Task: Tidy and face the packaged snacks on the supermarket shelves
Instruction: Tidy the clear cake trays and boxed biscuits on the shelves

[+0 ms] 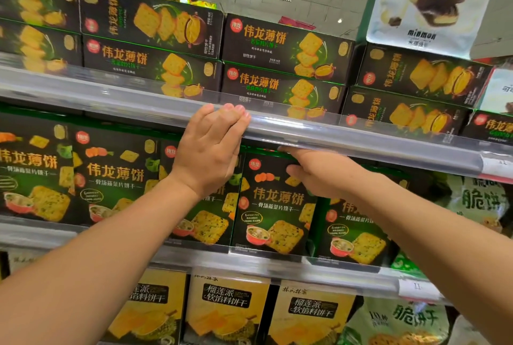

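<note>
Black cracker boxes stand upright in a row on the middle shelf. My right hand (pixel 319 175) grips the top edge of one such box (pixel 273 214), fingers over its top under the shelf rail and thumb on its front face. That box leans slightly out of line with its neighbours. My left hand (pixel 211 150) lies flat with straight fingers against the clear plastic rail (pixel 361 139) of the upper shelf, fingertips at its top lip. Behind that rail, flat black cracker boxes (pixel 283 47) are stacked two high.
Yellow durian-pie boxes (pixel 227 308) line the lower shelf, with green biscuit bags (pixel 410 319) to their right. More green bags (pixel 483 200) sit at the right end of the middle shelf. A white chocolate-pie box (pixel 433 2) stands at the top right.
</note>
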`<state>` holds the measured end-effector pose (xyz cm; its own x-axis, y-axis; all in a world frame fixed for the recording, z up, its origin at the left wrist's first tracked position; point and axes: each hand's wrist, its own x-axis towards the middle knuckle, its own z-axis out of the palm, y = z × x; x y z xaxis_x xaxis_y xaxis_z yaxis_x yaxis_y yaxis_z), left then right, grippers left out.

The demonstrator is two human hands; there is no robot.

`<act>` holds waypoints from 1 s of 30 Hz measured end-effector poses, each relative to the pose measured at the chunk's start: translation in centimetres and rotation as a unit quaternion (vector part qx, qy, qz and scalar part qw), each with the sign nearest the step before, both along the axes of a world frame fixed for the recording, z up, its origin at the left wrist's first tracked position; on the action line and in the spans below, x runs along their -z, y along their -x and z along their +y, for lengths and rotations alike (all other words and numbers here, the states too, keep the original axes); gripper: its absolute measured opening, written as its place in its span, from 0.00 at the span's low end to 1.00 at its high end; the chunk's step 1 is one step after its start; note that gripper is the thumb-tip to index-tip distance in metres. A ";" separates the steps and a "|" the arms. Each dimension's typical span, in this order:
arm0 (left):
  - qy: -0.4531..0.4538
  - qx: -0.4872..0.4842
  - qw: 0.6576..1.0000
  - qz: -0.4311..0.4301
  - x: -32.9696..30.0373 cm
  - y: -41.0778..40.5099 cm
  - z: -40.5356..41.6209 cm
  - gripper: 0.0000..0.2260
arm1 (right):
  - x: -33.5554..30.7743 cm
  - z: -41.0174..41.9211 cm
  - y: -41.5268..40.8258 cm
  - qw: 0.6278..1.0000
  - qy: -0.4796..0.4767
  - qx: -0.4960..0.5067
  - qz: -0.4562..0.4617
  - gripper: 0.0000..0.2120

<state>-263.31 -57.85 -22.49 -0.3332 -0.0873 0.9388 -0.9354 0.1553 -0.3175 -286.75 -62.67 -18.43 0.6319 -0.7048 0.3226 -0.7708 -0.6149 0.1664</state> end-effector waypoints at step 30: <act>-0.012 0.017 0.994 0.110 0.1 2.4 -0.5 0.16 | 1.5 -0.6 8.9 0.996 0.054 0.074 -0.014 0.37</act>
